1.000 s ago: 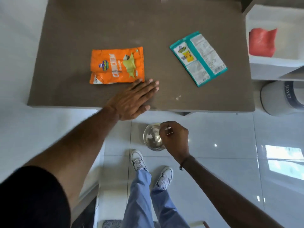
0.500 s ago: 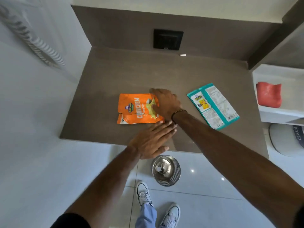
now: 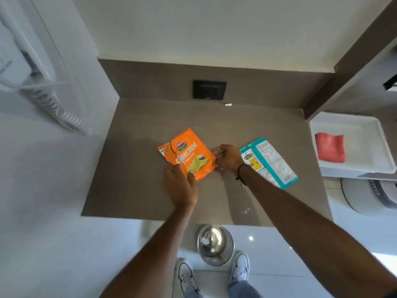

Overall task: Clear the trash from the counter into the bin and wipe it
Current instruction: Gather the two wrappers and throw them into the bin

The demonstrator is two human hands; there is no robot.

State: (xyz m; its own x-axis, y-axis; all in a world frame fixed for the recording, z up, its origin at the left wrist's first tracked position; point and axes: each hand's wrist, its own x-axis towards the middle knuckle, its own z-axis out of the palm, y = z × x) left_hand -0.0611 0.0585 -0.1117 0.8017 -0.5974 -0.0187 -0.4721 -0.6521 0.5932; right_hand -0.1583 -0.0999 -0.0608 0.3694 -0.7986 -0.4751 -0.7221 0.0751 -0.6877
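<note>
An orange snack wrapper (image 3: 189, 154) is tilted up off the brown counter (image 3: 133, 181), held from both sides. My left hand (image 3: 180, 186) pinches its near lower edge. Its right edge is gripped by my right hand (image 3: 227, 158). A teal and white wrapper (image 3: 269, 162) lies flat on the counter just right of my right hand. A round steel bin (image 3: 214, 244) stands on the floor below the counter's front edge, between my feet. A folded red cloth (image 3: 330, 150) rests in a white tray (image 3: 365, 134) on the shelf at right.
A black wall socket (image 3: 209, 89) sits on the backsplash, with a small white scrap (image 3: 228, 104) below it. A white wall phone with a coiled cord (image 3: 53, 104) hangs at left. A white round container (image 3: 369, 196) stands on the floor at right.
My right hand went from the bin up to the orange wrapper and gripped it. My left hand came off the counter and took the wrapper's near edge. The wrapper is lifted and rotated.
</note>
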